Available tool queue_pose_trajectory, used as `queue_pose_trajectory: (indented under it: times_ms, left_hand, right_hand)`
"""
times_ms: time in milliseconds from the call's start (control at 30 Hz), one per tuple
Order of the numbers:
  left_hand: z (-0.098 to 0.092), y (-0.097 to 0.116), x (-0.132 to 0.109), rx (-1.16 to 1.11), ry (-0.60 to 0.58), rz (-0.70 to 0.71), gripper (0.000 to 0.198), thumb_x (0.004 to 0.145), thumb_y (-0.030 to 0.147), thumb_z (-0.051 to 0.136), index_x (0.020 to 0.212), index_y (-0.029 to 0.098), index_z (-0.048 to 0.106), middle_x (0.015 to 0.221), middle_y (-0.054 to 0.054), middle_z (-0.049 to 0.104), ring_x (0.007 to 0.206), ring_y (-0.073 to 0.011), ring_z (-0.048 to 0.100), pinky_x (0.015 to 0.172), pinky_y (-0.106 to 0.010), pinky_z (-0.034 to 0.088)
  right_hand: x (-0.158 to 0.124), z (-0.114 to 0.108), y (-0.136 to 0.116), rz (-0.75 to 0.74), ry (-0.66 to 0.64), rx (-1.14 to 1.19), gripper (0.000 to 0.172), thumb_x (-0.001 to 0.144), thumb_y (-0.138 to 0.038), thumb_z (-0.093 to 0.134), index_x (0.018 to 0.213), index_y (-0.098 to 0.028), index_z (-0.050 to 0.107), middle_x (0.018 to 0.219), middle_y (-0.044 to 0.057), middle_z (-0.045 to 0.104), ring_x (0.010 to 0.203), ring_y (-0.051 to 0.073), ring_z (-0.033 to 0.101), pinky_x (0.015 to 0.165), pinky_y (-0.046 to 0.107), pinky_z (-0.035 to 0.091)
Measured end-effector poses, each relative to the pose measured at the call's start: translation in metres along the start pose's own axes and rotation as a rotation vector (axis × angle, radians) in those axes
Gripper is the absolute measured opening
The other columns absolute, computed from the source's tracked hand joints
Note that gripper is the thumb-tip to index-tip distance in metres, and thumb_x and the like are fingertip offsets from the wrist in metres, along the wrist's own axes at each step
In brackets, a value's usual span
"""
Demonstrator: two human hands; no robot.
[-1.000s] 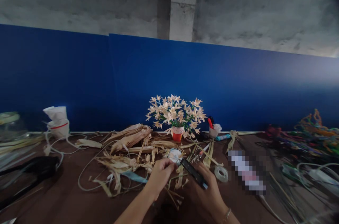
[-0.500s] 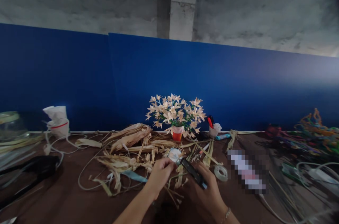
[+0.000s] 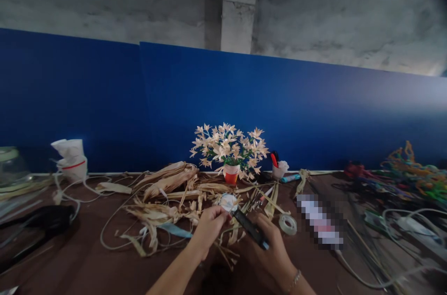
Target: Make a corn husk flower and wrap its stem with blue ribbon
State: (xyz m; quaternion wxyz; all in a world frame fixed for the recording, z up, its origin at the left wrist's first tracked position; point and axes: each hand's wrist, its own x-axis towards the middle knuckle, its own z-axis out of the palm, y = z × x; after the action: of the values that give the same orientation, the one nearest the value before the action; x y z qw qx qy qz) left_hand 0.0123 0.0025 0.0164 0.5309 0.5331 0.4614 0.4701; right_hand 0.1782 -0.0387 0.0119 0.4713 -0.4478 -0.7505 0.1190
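My left hand is closed in a pinch, and whatever lies between its fingertips is too small to make out. Just beyond those fingertips is a round white object with pale dry scraps at its edge. My right hand is wrapped round a long black tool whose exact kind I cannot tell. The tool slants up and left, its far end close to the left fingertips. Beyond both hands, a red and white paper cup holds an arrangement of pale flowers on green stems.
Dried husks and scraps cover the table's left middle. A clear tape roll lies right of my right hand. A white cup with red-handled scissors stands behind. Coloured cords pile at far right; a black tool lies left.
The view has shifted slightly, so the table things sit a little further left. Both hands keep nearly the same pose, with the black tool still held in my right hand.
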Motion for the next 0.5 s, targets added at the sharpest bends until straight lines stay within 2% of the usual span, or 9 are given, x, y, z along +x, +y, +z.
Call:
queue_pose_trajectory:
  times_ms: [233, 500]
  left_hand:
    - [0.0004, 0.0029, -0.0018, -0.002, 0.005, -0.029, 0.017, 0.064, 0.028, 0.051, 0.054, 0.014, 0.054, 0.046, 0.004, 0.048, 0.045, -0.0082, 0.038, 0.046, -0.02, 0.026]
    - [-0.0006, 0.0013, -0.0029, -0.014, -0.003, -0.024, 0.016, 0.063, 0.027, 0.05, 0.058, 0.013, 0.056, 0.051, 0.002, 0.053, 0.051, -0.0107, 0.045, 0.05, -0.021, 0.031]
  right_hand:
    - [0.0016, 0.0014, 0.0021, 0.011, 0.034, -0.035, 0.006, 0.066, -0.012, 0.052, 0.067, -0.018, 0.048, 0.068, 0.0, 0.05, 0.062, 0.012, 0.046, 0.055, 0.021, 0.036]
    - [0.0021, -0.0003, -0.0016, 0.023, 0.011, -0.036, 0.008, 0.066, -0.011, 0.051, 0.066, -0.018, 0.047, 0.067, 0.0, 0.05, 0.061, 0.013, 0.048, 0.055, 0.022, 0.038]
